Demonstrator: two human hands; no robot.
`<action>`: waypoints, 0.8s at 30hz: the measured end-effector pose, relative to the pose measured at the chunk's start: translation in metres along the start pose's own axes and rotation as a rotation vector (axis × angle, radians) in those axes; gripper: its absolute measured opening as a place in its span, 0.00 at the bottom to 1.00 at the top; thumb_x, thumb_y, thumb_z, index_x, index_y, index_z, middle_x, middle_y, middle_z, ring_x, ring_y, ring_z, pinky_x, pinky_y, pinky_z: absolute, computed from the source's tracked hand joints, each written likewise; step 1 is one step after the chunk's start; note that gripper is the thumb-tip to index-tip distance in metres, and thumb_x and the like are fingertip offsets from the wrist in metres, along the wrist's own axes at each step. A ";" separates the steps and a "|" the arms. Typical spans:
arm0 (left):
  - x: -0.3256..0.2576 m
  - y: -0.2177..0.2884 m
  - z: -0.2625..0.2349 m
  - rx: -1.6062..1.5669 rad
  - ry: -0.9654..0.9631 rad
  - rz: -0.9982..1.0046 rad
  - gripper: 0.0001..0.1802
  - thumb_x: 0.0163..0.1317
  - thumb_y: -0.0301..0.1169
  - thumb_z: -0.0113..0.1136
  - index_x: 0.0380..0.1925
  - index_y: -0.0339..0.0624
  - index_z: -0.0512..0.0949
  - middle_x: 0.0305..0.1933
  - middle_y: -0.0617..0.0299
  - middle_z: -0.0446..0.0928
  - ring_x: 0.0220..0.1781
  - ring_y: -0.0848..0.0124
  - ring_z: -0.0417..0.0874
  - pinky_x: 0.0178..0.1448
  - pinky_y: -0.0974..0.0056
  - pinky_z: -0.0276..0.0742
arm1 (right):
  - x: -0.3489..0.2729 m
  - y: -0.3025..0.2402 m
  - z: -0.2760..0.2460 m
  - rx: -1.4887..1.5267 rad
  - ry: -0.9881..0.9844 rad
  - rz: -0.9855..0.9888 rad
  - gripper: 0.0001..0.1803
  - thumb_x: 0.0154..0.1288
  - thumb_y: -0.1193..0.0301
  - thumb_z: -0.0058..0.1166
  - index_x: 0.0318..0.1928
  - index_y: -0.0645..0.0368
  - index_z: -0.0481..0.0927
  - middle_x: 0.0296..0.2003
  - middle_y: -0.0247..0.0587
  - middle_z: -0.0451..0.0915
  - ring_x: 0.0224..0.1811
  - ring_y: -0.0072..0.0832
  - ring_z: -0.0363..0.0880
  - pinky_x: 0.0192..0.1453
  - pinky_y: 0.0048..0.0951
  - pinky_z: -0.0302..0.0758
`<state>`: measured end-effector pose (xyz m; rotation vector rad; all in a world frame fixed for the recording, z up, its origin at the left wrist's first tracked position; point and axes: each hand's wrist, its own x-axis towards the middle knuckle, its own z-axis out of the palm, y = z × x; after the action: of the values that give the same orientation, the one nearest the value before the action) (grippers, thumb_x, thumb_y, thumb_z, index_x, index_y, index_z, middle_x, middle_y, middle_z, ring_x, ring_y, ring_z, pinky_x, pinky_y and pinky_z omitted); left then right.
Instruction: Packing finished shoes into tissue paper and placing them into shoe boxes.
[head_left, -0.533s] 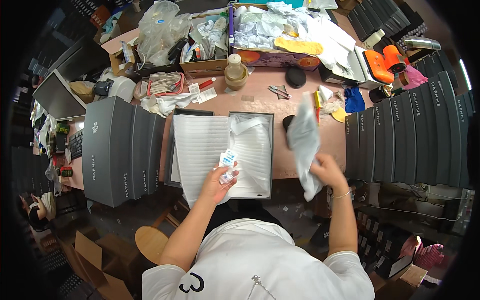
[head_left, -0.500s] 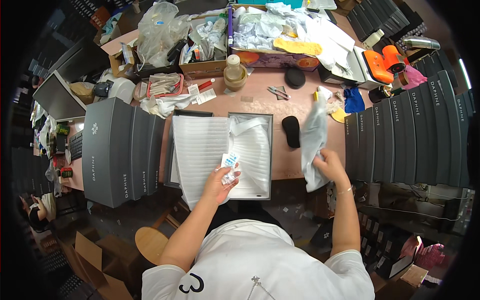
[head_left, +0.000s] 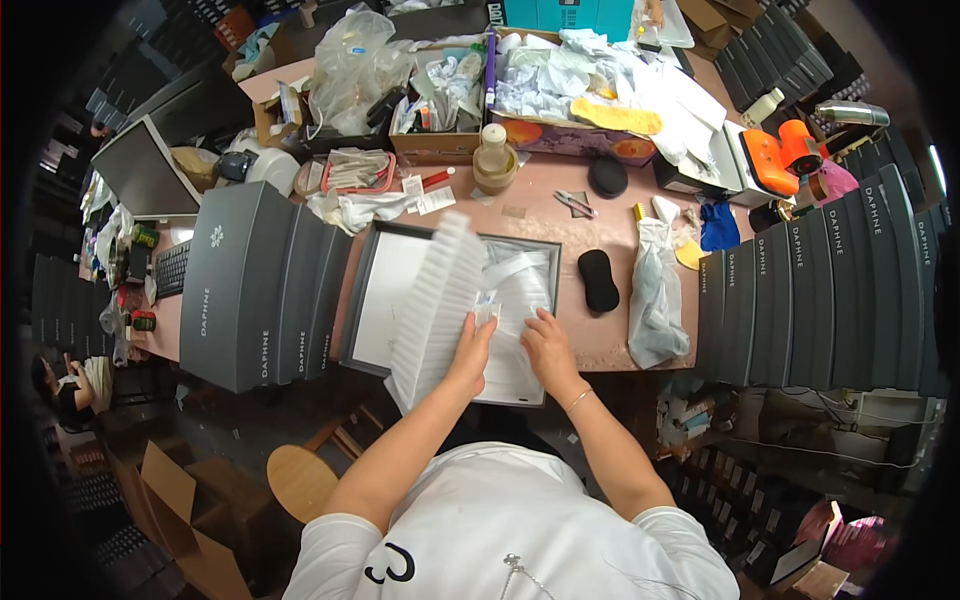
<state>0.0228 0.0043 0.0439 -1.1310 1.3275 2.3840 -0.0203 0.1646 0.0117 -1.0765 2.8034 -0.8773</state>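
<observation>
An open grey shoebox [head_left: 553,262] lies in front of me, lined with ribbed white foam wrap [head_left: 425,320] and pale tissue. My left hand [head_left: 472,355] is closed on a small clear-and-white packet [head_left: 487,308] over the middle of the box. Beside that hand, the left flap of foam stands raised and is blurred at its top. My right hand [head_left: 550,352] rests on the wrap at the box's right side, fingers apart and slightly bent. Under the box's left part sits a grey lid or second tray [head_left: 385,275] with a white inside.
A pale bag [head_left: 657,300] and a black insole-shaped pad [head_left: 598,281] lie right of the box. Stacked dark shoeboxes [head_left: 230,290] stand left, and more boxes [head_left: 800,290] line the right. Snips [head_left: 576,204], a glue bottle [head_left: 493,160] and a paper-filled carton [head_left: 570,130] are farther back.
My right hand has let go of the pale bag on the table's right and moved left to the box. My left hand has moved slightly right with the packet, and the foam flap has risen.
</observation>
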 end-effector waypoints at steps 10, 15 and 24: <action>-0.017 0.004 -0.017 0.148 -0.125 0.125 0.32 0.69 0.40 0.50 0.68 0.37 0.58 0.71 0.53 0.59 0.70 0.65 0.61 0.72 0.61 0.54 | -0.021 -0.006 -0.075 0.588 0.508 0.472 0.08 0.71 0.71 0.46 0.37 0.63 0.73 0.38 0.39 0.76 0.39 0.28 0.75 0.45 0.30 0.72; 0.003 0.011 -0.053 0.359 0.066 0.522 0.29 0.67 0.31 0.51 0.64 0.28 0.60 0.66 0.44 0.65 0.68 0.59 0.67 0.68 0.62 0.62 | -0.085 0.007 -0.055 1.373 0.363 1.224 0.09 0.71 0.67 0.47 0.44 0.59 0.75 0.35 0.34 0.77 0.36 0.21 0.76 0.42 0.23 0.75; 0.044 0.006 -0.053 1.263 0.105 0.421 0.17 0.53 0.29 0.57 0.41 0.30 0.75 0.47 0.37 0.76 0.47 0.43 0.77 0.51 0.48 0.73 | 0.006 -0.074 -0.056 0.466 0.018 0.256 0.35 0.64 0.69 0.55 0.67 0.67 0.57 0.65 0.62 0.59 0.70 0.51 0.55 0.72 0.40 0.54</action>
<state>0.0173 -0.0497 0.0006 -0.5741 2.6347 1.0791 0.0095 0.1440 0.0973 -0.6292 2.4749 -1.4049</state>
